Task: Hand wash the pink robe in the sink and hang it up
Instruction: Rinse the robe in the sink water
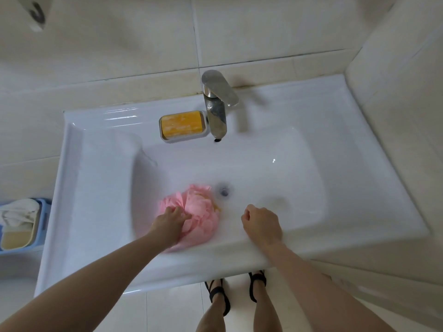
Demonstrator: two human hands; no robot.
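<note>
The pink robe (pixel 201 212) is bunched into a compact wad inside the basin of the white sink (pixel 96 188), at the near left of the bowl, just beside the drain (pixel 224 190). The near edge of the wad is gripped by the left hand (pixel 171 222), whose fingers are curled down into the fabric. The right hand (pixel 261 222) is held to the right of the robe, apart from it, above the near wall of the basin; its fingers are closed into a loose fist and nothing is held in it.

A metal tap (pixel 215 109) is mounted at the back of the sink. A bar of orange soap (pixel 181 124) is seated in a white soap dish (pixel 182 139) immediately left of the tap. A blue basket (pixel 44 212) containing a white cloth (pixel 19 212) is located left of the sink.
</note>
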